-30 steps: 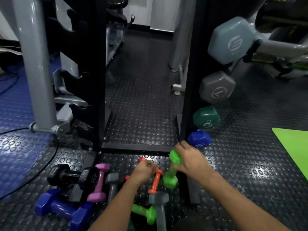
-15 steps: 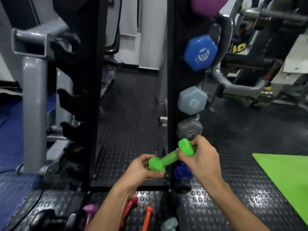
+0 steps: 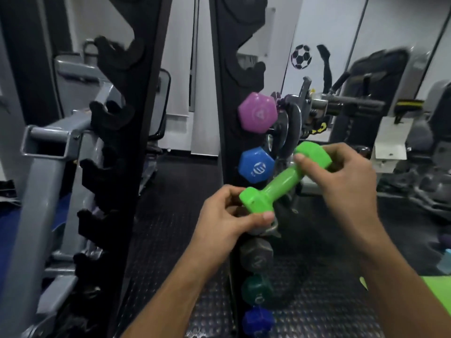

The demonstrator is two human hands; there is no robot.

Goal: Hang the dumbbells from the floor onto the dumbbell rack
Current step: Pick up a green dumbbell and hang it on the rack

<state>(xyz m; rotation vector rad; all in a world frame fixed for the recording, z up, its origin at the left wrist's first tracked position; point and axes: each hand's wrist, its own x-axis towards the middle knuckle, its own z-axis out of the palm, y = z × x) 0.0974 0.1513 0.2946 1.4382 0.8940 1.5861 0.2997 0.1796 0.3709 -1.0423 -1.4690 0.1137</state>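
A bright green dumbbell [image 3: 280, 181] is held tilted in the air in front of the black dumbbell rack [image 3: 229, 98]. My left hand [image 3: 227, 215] grips its lower left head. My right hand [image 3: 341, 176] grips its upper right head. On the rack's right upright hang a purple dumbbell [image 3: 257, 113], a blue one [image 3: 255, 165], a grey one [image 3: 255, 256], a dark green one [image 3: 256, 290] and a dark blue one [image 3: 258, 319] at the bottom. The hooks above the purple dumbbell hold nothing.
The rack's left upright [image 3: 122, 142] has several bare hooks. A grey machine frame [image 3: 48, 154] stands left of it. More gym machines [image 3: 366, 106] crowd the right side. A green mat [image 3: 436, 289] lies at the lower right on the black studded floor [image 3: 175, 191].
Both hands lifted the green dumbbell from the floor up to the level of the blue dumbbell on the rack. The view tilted upward, and the floor dumbbells left the frame.
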